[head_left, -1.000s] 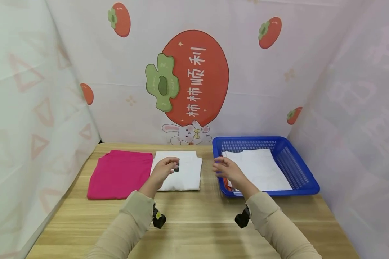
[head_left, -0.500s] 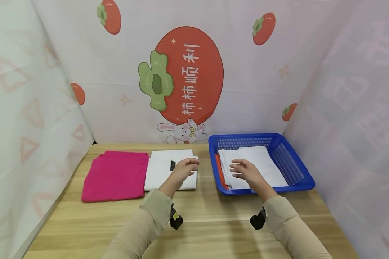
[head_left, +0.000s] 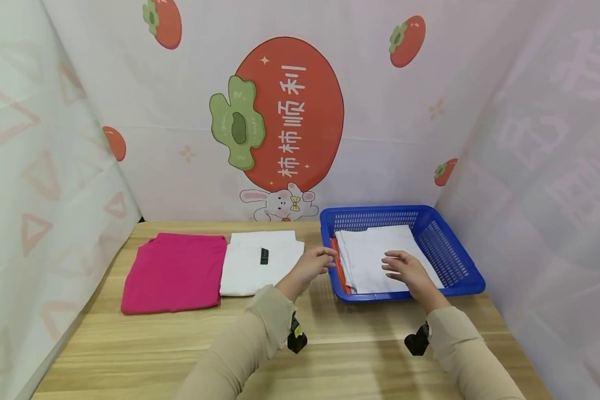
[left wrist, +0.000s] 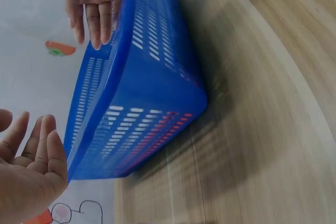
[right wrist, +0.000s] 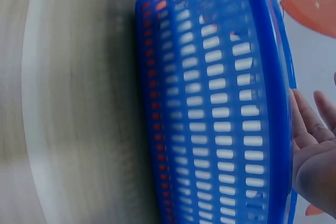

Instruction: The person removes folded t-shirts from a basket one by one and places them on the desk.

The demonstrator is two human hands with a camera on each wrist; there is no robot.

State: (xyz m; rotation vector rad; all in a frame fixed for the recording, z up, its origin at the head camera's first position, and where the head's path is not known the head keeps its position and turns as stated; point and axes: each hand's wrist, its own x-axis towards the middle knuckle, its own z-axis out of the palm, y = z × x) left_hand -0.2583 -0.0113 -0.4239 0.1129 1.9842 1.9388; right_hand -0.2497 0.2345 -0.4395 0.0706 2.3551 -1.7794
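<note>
My left hand (head_left: 310, 269) hovers at the left rim of a blue plastic basket (head_left: 452, 253), fingers loosely bent and holding nothing. In the left wrist view that hand (left wrist: 32, 169) appears beside the basket's perforated wall (left wrist: 123, 129). My right hand (head_left: 411, 273), also holding nothing, is over the folded white cloth (head_left: 362, 264) inside the basket. An orange-red folded cloth (head_left: 341, 269) shows along its left edge, mostly hidden beneath the white one. The right wrist view has the right hand (right wrist: 317, 148) just beyond the basket's rim (right wrist: 273, 103).
Left of the basket, a folded white garment (head_left: 242, 272) with a black label (head_left: 264, 256) lies on the wooden table (head_left: 145, 350). A folded pink cloth (head_left: 175, 272) lies against its left side. Printed curtains (head_left: 380, 128) enclose the table at the back and both sides.
Both hands have moved right: the left from over the white garment to the basket's left rim, the right from the basket's left edge to over the cloth inside. The view has shifted slightly.
</note>
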